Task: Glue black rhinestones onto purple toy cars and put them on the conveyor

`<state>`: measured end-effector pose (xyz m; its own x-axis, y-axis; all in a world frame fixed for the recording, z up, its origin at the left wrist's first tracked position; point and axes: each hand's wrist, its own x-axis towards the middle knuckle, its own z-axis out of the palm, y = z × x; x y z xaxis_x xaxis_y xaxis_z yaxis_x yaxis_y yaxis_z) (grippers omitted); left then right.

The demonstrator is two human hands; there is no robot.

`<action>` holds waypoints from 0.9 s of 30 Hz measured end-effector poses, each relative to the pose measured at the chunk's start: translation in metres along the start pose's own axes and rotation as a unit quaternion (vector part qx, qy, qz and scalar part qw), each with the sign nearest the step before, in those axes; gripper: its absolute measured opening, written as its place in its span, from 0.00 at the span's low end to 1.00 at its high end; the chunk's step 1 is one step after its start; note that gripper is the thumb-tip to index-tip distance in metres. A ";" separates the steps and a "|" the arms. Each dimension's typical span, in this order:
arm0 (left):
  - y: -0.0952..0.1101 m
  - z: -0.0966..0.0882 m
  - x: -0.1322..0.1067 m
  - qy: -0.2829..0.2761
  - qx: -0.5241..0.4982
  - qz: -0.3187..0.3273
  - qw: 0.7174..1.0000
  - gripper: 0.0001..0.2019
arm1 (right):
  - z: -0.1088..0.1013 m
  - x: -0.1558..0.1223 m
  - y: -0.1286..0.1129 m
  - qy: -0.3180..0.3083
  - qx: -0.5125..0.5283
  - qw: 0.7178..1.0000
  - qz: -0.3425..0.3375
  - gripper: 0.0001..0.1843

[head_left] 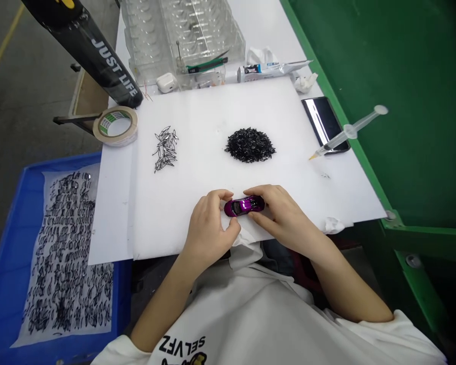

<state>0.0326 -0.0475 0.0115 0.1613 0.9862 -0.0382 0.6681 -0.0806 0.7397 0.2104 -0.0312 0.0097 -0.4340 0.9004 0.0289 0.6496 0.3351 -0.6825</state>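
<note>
A glossy purple toy car (244, 206) sits on the white board (197, 111), near its front edge. My left hand (211, 223) holds the car's left end with bent fingers, and my right hand (279, 215) grips its right end from above. Farther back lies a heap of small black pieces (250, 145). To its left is a looser cluster of slim, clear, dark-edged pieces (165, 148). A syringe with an amber tip (347, 133) rests across a black phone (326, 124) at the board's right.
A blue tray (7, 304) at lower left holds a sheet (66, 253) covered in dark pieces. A tape roll (116, 126), a black tube (87, 50), a glue tube (271, 70) and a clear acrylic rack (182, 35) stand behind the board. A green panel (365, 50) runs along the right.
</note>
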 end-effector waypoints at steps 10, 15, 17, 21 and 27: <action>-0.001 0.003 0.000 0.022 0.029 0.006 0.999 0.18 | -0.013 0.000 -0.002 -0.037 0.008 0.999 -0.015 0.19; 0.001 0.003 0.002 0.024 0.032 0.000 0.999 0.18 | -0.003 -0.001 -0.008 0.008 -0.001 1.000 0.001 0.18; 0.001 0.004 0.002 0.023 0.029 0.002 0.999 0.18 | 0.002 -0.002 -0.009 0.032 -0.002 0.999 0.006 0.18; 0.001 0.004 0.002 0.019 0.011 -0.005 1.000 0.20 | 0.009 -0.003 -0.007 0.053 -0.007 0.999 0.010 0.19; 0.001 0.006 0.001 0.025 -0.013 -0.018 0.999 0.20 | 0.011 -0.004 -0.002 0.069 -0.015 0.997 0.004 0.20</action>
<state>0.0381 -0.0479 0.0082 0.1000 0.9945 -0.0317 0.6541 -0.0417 0.7553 0.2037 -0.0388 0.0028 -0.3405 0.9318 0.1260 0.6717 0.3348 -0.6609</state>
